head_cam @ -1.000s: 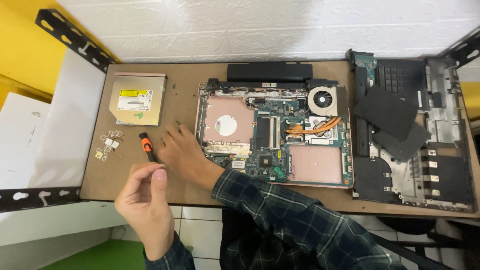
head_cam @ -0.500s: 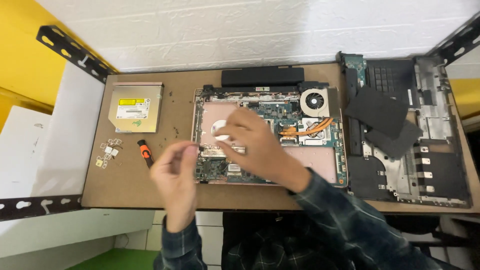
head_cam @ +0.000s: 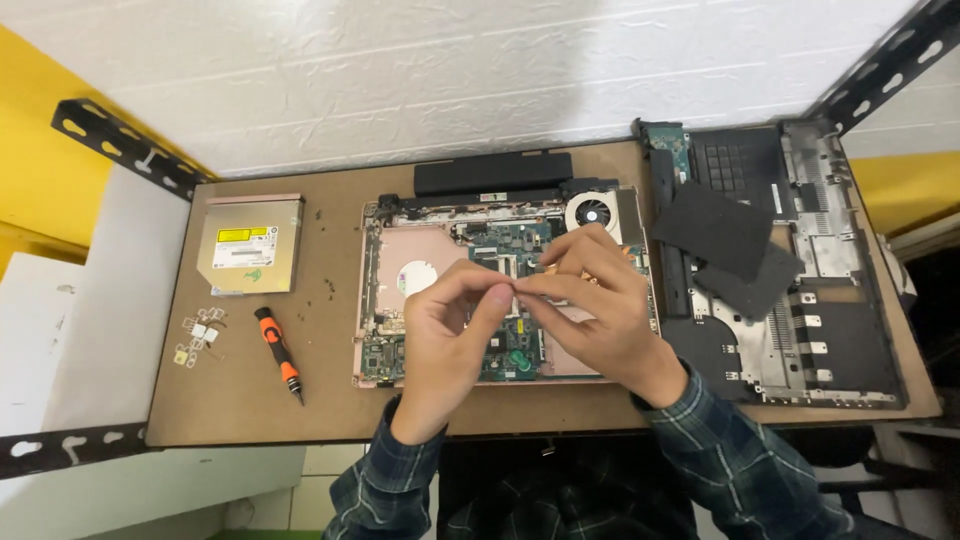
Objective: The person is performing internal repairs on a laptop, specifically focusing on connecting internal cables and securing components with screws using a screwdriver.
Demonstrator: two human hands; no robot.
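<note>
Brown desk (head_cam: 330, 410), orange-and-black screwdriver (head_cam: 278, 352), beige-gold optical drive (head_cam: 250, 245) with a yellow label. Green motherboard (head_cam: 505, 250) in a pinkish, possibly copper-toned frame; dark plaid sleeves (head_cam: 400, 480); black battery (head_cam: 493, 172).

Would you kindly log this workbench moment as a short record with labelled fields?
Surface: brown board on a bench by a white wall
Left hand: left hand raised over the opened laptop base, fingertips pinched against the right hand's
Right hand: right hand meeting it above the circuit board; whatever sits between the fingertips is too small to tell
Loose tool: orange-handled screwdriver lying on the board, untouched
Beside it: small pale parts and optical drive
Far right: removed black laptop cover
</note>
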